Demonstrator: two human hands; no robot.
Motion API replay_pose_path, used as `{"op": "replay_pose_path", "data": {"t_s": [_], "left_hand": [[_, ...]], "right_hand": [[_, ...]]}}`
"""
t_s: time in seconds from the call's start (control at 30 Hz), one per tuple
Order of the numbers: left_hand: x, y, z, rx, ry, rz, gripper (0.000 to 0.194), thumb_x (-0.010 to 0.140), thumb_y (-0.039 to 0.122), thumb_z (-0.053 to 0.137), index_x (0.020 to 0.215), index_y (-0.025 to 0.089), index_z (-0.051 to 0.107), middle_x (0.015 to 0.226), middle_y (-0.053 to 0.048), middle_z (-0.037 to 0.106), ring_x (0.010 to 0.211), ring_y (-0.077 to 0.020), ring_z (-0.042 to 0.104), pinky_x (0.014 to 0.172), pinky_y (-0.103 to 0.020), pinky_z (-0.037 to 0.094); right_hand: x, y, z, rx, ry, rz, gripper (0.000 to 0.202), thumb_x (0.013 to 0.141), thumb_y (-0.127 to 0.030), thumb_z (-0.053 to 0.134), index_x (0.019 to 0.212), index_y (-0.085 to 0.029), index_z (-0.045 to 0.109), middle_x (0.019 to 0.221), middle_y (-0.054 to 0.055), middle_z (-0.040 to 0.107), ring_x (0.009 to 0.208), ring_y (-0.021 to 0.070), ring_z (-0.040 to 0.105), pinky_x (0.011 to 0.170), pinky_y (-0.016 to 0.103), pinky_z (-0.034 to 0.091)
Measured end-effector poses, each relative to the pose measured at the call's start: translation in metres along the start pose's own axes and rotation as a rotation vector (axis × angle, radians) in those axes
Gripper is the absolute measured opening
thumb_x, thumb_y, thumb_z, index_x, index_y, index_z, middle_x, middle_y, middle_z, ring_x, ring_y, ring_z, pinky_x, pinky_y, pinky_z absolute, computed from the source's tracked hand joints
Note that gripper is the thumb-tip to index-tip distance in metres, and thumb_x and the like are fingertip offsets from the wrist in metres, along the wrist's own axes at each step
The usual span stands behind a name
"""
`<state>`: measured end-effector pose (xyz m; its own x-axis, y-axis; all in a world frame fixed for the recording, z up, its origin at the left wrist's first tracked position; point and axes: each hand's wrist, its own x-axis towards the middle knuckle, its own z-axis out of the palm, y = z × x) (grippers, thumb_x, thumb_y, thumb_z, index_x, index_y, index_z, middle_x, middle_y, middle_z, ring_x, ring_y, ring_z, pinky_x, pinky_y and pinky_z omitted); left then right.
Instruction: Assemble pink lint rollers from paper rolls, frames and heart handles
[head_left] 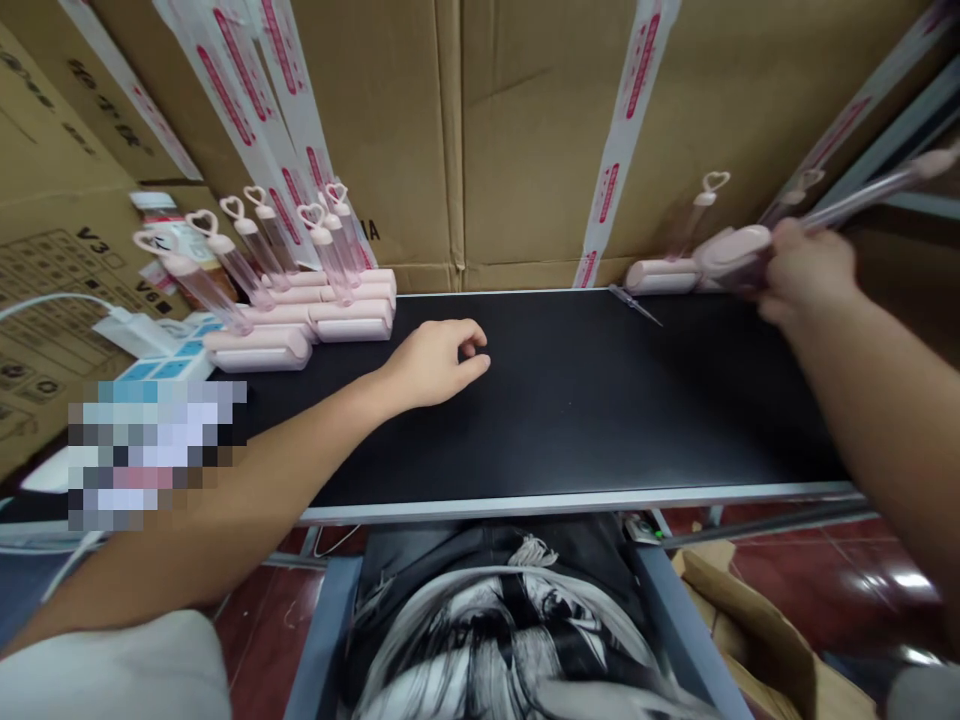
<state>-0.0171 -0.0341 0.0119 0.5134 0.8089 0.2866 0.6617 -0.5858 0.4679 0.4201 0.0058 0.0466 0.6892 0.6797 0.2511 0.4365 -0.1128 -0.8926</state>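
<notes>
My right hand [814, 265], at the far right, is closed around a pink gadget [739, 250] with a thick rounded head. From that hand a long clear tube reaches up and right to a pink end at the picture's edge. Beside it, another pink gadget [664, 276] stands at the table's back edge with its heart-shaped ring upward. My left hand [439, 362] rests over the middle of the black table [570, 420], fingers loosely curled, thumb apart, nothing in it. Left of it stand several like pink gadgets [349, 320] with clear upright tubes and heart rings.
A slim screwdriver [636, 304] lies near the back edge. Large taped cardboard boxes [525, 130] wall the rear. At left are a power strip [172, 362] with a white plug and cable, a bottle [161, 215], and a blurred-out patch. An opened carton [757, 630] sits below right.
</notes>
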Motion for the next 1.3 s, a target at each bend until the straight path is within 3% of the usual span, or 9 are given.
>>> {"op": "replay_pose_path", "data": {"t_s": [0.2,0.27,0.37,0.53,0.7,0.8,0.97,1.1,1.3], "left_hand": [[0.024,0.032,0.022,-0.030,0.143,0.067,0.101,0.077,0.053,0.092,0.160,0.021,0.043,0.164,-0.023,0.056,0.146,-0.0395,0.061,0.121,-0.056,0.052],[0.029,0.039,0.027,-0.052,0.288,0.117,0.099,0.076,0.048,0.094,0.156,0.024,0.041,0.165,-0.019,0.054,0.150,-0.0384,0.057,0.122,-0.054,0.051],[0.028,0.038,0.027,-0.064,0.411,0.124,0.073,0.082,0.036,0.085,0.142,0.025,0.047,0.143,-0.012,0.066,0.128,-0.0321,0.070,0.108,-0.049,0.058],[0.034,0.007,0.005,0.035,0.338,0.094,0.051,0.081,0.039,0.080,0.126,0.022,0.060,0.130,-0.011,0.073,0.118,-0.0303,0.072,0.106,-0.046,0.058],[0.082,-0.040,-0.016,0.304,-0.205,-0.180,0.075,0.079,0.044,0.085,0.147,0.020,0.062,0.145,-0.016,0.074,0.131,-0.0369,0.071,0.111,-0.046,0.056],[0.106,-0.055,-0.018,0.372,-0.263,-0.204,0.079,0.085,0.042,0.080,0.155,0.016,0.058,0.150,-0.020,0.071,0.134,-0.0374,0.071,0.113,-0.046,0.055],[0.104,-0.038,-0.002,0.323,-0.054,-0.026,0.089,0.086,0.051,0.081,0.163,0.018,0.051,0.169,-0.024,0.053,0.158,-0.0431,0.050,0.130,-0.060,0.038],[0.076,0.002,0.018,-0.175,0.126,0.238,0.101,0.081,0.060,0.087,0.163,0.022,0.042,0.161,-0.020,0.061,0.150,-0.0349,0.060,0.125,-0.049,0.047],[0.042,0.012,0.000,-0.398,0.478,0.111,0.055,0.080,0.060,0.082,0.118,0.025,0.063,0.116,-0.008,0.077,0.114,-0.0297,0.076,0.098,-0.042,0.064]], "right_hand": [[-0.129,-0.062,0.057,0.629,-0.843,0.109,0.019,0.100,-0.037,0.060,0.109,-0.024,0.070,0.125,0.014,0.078,0.104,0.0303,0.076,0.080,0.046,0.067],[-0.163,-0.073,0.079,0.704,-0.994,0.127,0.021,0.096,-0.043,0.065,0.107,-0.025,0.069,0.113,0.011,0.079,0.102,0.0319,0.076,0.080,0.047,0.067],[-0.176,-0.074,0.101,0.748,-1.007,0.174,0.023,0.095,-0.046,0.064,0.105,-0.026,0.065,0.103,0.009,0.077,0.100,0.0319,0.074,0.084,0.049,0.067],[-0.126,-0.050,0.108,0.772,-0.768,0.168,0.030,0.091,-0.053,0.066,0.105,-0.028,0.058,0.108,0.009,0.072,0.100,0.0308,0.070,0.089,0.051,0.066],[-0.096,-0.030,0.113,0.657,-0.634,0.026,0.047,0.088,-0.074,0.064,0.105,-0.031,0.052,0.109,0.007,0.069,0.100,0.0303,0.067,0.081,0.048,0.065],[-0.103,-0.029,0.117,0.663,-0.593,0.043,0.049,0.088,-0.076,0.065,0.107,-0.032,0.053,0.106,0.004,0.069,0.096,0.0276,0.067,0.078,0.045,0.063],[-0.117,-0.029,0.115,0.697,-0.686,0.002,0.049,0.090,-0.076,0.069,0.107,-0.032,0.054,0.107,0.003,0.072,0.096,0.0265,0.071,0.080,0.046,0.065],[-0.147,-0.033,0.111,0.772,-0.853,0.007,0.048,0.095,-0.075,0.066,0.113,-0.032,0.057,0.110,0.005,0.078,0.098,0.0287,0.074,0.081,0.049,0.068],[-0.180,-0.044,0.105,0.808,-1.063,0.133,0.063,0.094,-0.088,0.060,0.108,-0.027,0.064,0.107,0.010,0.079,0.090,0.0263,0.077,0.080,0.046,0.069]]}}
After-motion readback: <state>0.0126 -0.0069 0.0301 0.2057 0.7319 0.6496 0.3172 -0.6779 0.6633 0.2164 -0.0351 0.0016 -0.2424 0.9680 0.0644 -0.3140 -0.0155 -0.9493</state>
